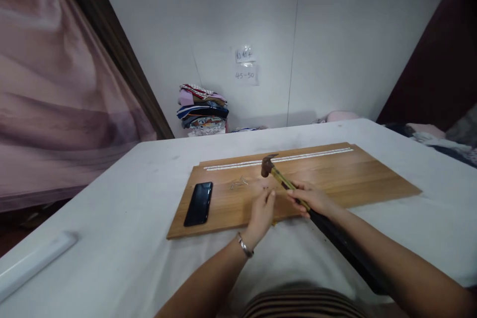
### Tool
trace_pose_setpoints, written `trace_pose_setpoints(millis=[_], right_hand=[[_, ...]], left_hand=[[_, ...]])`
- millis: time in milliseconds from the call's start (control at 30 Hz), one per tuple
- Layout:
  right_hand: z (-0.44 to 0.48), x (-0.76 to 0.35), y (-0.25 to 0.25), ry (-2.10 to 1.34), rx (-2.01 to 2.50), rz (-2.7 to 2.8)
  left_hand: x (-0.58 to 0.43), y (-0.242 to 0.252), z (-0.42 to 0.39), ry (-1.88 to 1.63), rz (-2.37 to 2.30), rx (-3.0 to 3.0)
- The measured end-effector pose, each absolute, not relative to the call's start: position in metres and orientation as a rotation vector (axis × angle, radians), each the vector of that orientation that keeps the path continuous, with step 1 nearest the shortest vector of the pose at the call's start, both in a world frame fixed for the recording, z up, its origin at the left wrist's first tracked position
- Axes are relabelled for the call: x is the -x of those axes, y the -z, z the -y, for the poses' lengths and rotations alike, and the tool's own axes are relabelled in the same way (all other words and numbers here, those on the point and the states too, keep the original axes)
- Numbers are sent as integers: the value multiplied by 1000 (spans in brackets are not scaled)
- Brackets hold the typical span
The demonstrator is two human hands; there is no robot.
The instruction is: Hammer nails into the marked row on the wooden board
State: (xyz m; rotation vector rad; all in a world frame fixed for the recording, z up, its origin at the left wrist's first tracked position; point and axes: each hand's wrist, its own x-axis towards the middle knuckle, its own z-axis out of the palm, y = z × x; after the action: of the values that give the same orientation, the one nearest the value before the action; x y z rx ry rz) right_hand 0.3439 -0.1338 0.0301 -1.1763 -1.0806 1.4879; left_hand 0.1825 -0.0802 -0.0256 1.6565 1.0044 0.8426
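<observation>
My right hand (313, 199) is wrapped round the handle of a claw hammer (282, 179), partway along its length. The handle is yellow toward the rusty head and black toward the butt, which reaches back under my forearm. The head is held above a wood-grain board (357, 184). My left hand (262, 212) rests at the board's near part, thumb and fingers pinched together just below the hammer head. What lies in that pinch is too small to make out. Several loose nails (238, 183) lie on the board to the left of the hammer.
A black phone (198, 203) lies on the board's left end. Two white strips (313, 155) run along its far edge. The board lies on a white-covered surface (122, 213). Folded clothes (204, 112) are stacked at the back, and a white tube-like object (37, 261) sits at left.
</observation>
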Motion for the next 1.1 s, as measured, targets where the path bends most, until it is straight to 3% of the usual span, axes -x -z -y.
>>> trace_pose_setpoints(millis=[100,300,567,1100], right_hand=[[143,-345,-39,-1385,1185,1047],[144,-340,-64,-1364,1204,979],[138,-326,-13,-1385,1472,1115],[133,-312,-8,-1329,1501,1190]], left_hand=[[-178,47,93,-631,-914,-1946],[-164,36,82,-571,-994,-2349],[-136,33,51,-293,-1555,-2442],[-138,36,46,-221,-1511,-2524]])
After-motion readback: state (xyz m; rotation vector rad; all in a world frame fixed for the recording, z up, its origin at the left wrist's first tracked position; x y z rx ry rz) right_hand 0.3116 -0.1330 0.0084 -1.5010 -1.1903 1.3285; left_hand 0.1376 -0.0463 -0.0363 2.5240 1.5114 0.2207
